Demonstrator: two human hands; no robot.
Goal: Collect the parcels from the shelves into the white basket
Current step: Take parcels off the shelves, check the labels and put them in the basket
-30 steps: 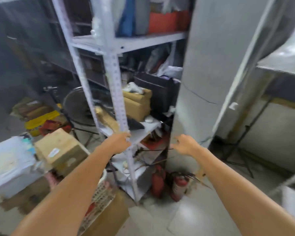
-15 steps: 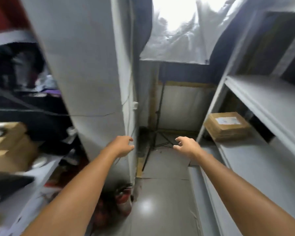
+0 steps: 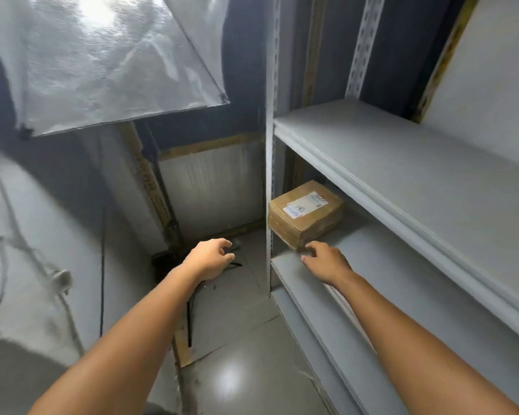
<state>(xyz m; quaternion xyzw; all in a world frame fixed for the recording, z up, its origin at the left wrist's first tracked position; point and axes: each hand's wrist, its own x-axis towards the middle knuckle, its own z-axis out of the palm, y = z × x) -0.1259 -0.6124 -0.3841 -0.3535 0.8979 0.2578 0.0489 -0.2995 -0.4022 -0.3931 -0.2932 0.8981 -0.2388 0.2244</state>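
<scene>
One brown cardboard parcel with a white label (image 3: 306, 215) sits at the left end of the lower grey shelf board (image 3: 387, 280), just beside the perforated grey upright (image 3: 271, 163).
Its near corner is just ahead of the right hand (image 3: 327, 260), whose fingers are loosely curled round nothing; whether a fingertip touches the card I cannot tell. Further left, the left hand (image 3: 209, 259) hangs over the floor, also loosely curled and empty. A one-handed nudge could, I judge, slide the box off the shelf's end or front lip. Lifting it too high would knock it on the upper grey board (image 3: 402, 163). The black cable (image 3: 190, 319) on the floor could catch a foot. The white basket is out of view, the label's print is unreadable, and blur smears the clear plastic sheet (image 3: 108, 64).
</scene>
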